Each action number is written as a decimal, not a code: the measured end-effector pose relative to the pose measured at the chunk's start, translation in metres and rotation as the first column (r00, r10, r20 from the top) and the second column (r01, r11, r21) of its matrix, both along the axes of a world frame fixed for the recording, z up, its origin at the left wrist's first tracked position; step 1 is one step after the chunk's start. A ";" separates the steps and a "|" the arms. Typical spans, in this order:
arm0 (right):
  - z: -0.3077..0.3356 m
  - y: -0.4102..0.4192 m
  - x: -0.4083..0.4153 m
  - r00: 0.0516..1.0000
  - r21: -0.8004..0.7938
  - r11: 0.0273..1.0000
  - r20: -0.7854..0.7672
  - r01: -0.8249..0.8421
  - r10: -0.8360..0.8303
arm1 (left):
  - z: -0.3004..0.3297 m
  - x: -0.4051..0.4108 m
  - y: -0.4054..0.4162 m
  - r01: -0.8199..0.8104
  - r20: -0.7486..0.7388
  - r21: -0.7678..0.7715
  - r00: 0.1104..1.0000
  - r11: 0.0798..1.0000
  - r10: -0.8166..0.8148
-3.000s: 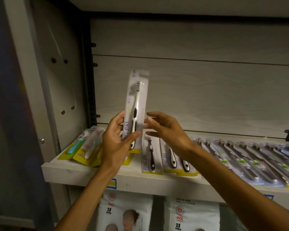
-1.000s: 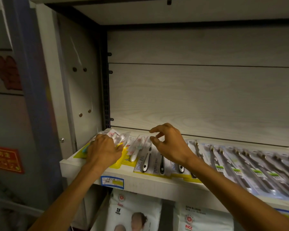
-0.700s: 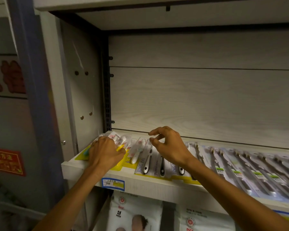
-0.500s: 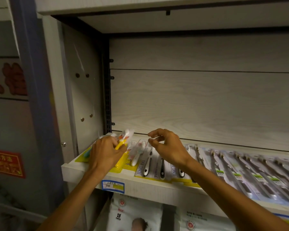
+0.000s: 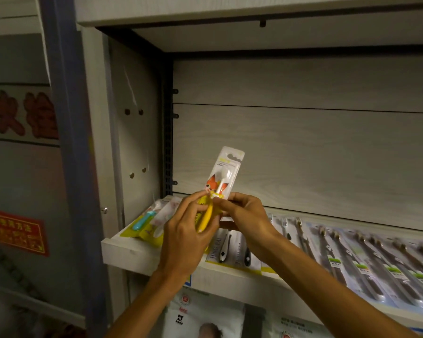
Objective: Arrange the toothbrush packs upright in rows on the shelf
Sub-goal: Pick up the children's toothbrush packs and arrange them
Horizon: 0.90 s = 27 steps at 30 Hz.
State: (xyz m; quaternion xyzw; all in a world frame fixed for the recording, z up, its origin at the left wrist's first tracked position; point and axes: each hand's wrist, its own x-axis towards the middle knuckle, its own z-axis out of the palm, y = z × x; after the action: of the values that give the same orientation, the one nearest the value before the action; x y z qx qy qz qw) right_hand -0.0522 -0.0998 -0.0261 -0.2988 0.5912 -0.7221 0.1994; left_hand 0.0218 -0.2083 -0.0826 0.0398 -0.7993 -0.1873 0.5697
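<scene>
Your fingers [image 5: 195,203] on both hands curl around one child's toothbrush pack [image 5: 221,184] at the centre of the frame: your left hand [image 5: 186,240] grips its yellow lower half, your right hand [image 5: 244,215] pinches its right edge. The pack stands nearly upright above the shelf [image 5: 132,254]. Other toothbrush packs [image 5: 352,259] lie flat in rows across the shelf, toward the lower right.

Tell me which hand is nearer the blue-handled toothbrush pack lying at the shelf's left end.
Left. The left hand is just right of the blue-handled toothbrush pack; the right hand is farther right.
</scene>
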 end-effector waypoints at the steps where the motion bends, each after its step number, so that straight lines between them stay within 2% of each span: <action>1: 0.000 0.000 -0.001 1.000 -0.010 1.000 0.002 0.016 -0.016 | 0.001 0.002 -0.002 0.013 0.013 0.013 1.000 1.000 -0.013; 4: 0.001 0.003 -0.010 0.996 -0.028 0.996 -0.011 0.086 -0.086 | 0.009 0.014 -0.022 -0.064 0.013 0.165 0.998 0.984 0.063; 6: 0.000 0.006 -0.016 0.992 -0.020 0.992 -0.028 0.123 -0.124 | 0.014 0.022 -0.051 -0.282 0.099 0.180 0.958 0.942 0.268; 8: -0.002 0.009 -0.020 0.988 -0.005 0.989 -0.050 0.148 -0.149 | 0.016 0.027 -0.078 -0.471 0.326 0.100 0.848 0.876 0.419; 10: -0.004 0.010 -0.022 0.985 -0.001 0.987 -0.058 0.163 -0.163 | 0.014 0.027 -0.095 -0.560 0.577 -0.012 0.673 0.828 0.463; 11: -0.004 0.010 -0.022 0.984 0.001 0.986 -0.058 0.167 -0.167 | 0.011 0.027 -0.100 -0.567 0.657 -0.051 0.601 0.822 0.455; 13: -0.006 0.009 -0.022 0.984 0.007 0.986 -0.059 0.167 -0.166 | 0.005 0.023 -0.108 -0.561 0.722 -0.047 0.553 0.827 0.416; 18: -0.008 0.006 -0.021 0.985 0.017 0.988 -0.075 0.154 -0.153 | 0.001 0.017 -0.112 -0.567 0.695 -0.041 0.575 0.823 0.431; 20: -0.007 0.006 -0.021 0.984 0.015 0.987 -0.076 0.160 -0.158 | 0.002 0.016 -0.111 -0.548 0.682 0.027 0.621 0.836 0.385; 24: -0.003 0.005 -0.023 0.981 0.014 0.984 -0.085 0.176 -0.174 | 0.010 0.019 -0.103 -0.406 0.507 0.326 0.837 0.854 0.205; 25: 0.000 0.006 -0.023 0.980 0.015 0.984 -0.095 0.179 -0.177 | 0.013 0.020 -0.100 -0.345 0.437 0.425 0.888 0.837 0.144; 27: 0.004 0.007 -0.025 0.977 0.014 0.983 -0.114 0.183 -0.180 | 0.020 0.023 -0.095 -0.200 0.273 0.637 0.962 0.745 0.025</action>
State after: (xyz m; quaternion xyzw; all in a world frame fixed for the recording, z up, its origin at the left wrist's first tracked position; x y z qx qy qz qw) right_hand -0.0768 -0.0929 -0.0217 -0.2812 0.6350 -0.7121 0.1029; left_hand 0.0448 -0.3030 -0.0625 0.3092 -0.7423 -0.4153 0.4253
